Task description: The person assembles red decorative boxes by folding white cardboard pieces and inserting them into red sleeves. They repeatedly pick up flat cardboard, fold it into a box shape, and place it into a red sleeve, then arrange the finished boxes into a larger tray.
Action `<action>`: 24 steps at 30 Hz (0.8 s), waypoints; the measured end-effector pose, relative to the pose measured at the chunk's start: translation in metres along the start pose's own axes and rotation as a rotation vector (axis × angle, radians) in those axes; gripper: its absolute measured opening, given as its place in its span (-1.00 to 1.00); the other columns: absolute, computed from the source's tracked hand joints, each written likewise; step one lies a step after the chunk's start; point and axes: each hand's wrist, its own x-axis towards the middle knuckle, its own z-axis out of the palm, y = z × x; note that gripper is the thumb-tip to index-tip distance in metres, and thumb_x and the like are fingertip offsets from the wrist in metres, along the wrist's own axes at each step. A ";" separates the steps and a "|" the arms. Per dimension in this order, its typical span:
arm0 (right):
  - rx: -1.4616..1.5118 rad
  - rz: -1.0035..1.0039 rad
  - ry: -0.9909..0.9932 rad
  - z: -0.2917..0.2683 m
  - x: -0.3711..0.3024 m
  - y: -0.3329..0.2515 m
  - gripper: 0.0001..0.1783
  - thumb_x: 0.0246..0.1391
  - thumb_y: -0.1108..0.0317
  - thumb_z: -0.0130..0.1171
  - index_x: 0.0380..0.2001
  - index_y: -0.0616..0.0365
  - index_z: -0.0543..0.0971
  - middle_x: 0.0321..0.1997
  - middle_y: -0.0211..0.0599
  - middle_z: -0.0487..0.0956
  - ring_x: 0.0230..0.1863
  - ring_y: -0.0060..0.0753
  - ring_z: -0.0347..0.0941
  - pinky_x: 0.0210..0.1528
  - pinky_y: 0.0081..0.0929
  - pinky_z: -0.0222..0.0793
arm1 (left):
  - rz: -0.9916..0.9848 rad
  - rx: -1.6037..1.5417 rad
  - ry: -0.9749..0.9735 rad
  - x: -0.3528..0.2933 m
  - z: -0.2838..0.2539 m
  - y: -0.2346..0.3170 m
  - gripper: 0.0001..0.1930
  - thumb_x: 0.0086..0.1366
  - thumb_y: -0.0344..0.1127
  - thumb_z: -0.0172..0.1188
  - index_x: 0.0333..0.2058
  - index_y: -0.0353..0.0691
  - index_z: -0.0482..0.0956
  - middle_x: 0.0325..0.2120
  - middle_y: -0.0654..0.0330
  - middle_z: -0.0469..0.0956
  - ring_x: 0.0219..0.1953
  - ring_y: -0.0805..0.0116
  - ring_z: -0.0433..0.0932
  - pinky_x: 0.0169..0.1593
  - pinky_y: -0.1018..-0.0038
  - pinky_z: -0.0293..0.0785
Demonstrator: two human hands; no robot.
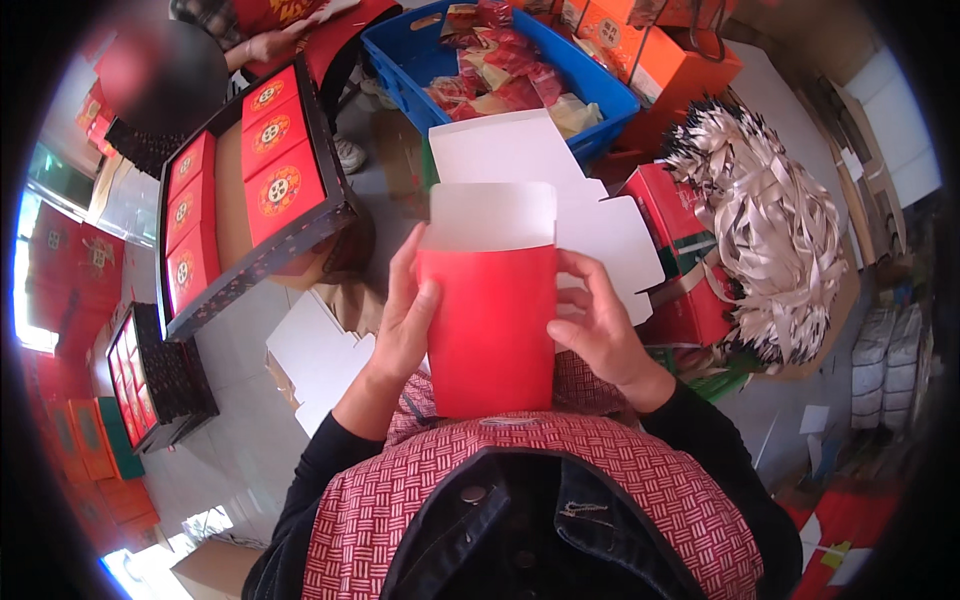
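A red cardboard box point(487, 330) stands upright at my lap, its white inner flap point(493, 212) raised at the top. My left hand point(405, 315) grips its left side, with the thumb along the front edge. At the right side my right hand point(595, 330) holds the box between bent fingers and thumb. Just beyond it lie flat white card blanks point(515, 145) with tabs. The lower end of the box rests against my red-and-white patterned apron point(400, 500).
A black tray point(240, 290) of red boxes is at the left. Ahead is a blue crate point(400, 75) of red and yellow packets. Bundled beige ribbons point(780, 230) and orange gift boxes point(680, 80) lie to the right. Another person's hand point(268, 46) shows at the far left.
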 end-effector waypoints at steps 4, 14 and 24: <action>-0.178 -0.015 0.012 -0.012 0.025 -0.007 -0.32 0.20 0.26 0.14 0.28 0.28 0.14 0.07 -0.15 0.39 -0.05 -0.42 0.44 -0.01 -0.52 0.39 | -0.063 0.107 -0.083 0.012 -0.002 -0.002 -0.53 0.47 -0.28 -0.15 0.29 -0.25 0.09 0.19 0.12 0.22 0.21 0.39 0.21 0.25 0.45 0.13; -0.293 0.079 -0.029 -0.034 0.068 0.007 -0.67 0.27 0.31 0.06 0.01 0.29 0.47 -0.09 -0.41 0.47 -0.20 -0.66 0.36 -0.11 -0.69 0.29 | -0.257 0.007 -0.052 0.049 -0.029 -0.014 -0.72 0.45 -0.32 -0.07 -0.02 -0.34 0.50 -0.01 0.21 0.42 0.01 0.48 0.41 0.12 0.56 0.28; -0.048 -0.007 0.000 -0.047 0.094 0.005 -0.78 0.15 0.39 0.21 -0.15 0.23 0.51 -0.14 -0.37 0.50 -0.16 -0.61 0.41 -0.08 -0.62 0.33 | -0.109 0.209 0.058 0.055 -0.026 -0.010 -0.78 0.36 -0.43 0.04 -0.09 -0.38 0.55 -0.06 0.07 0.50 0.02 0.29 0.47 0.11 0.45 0.35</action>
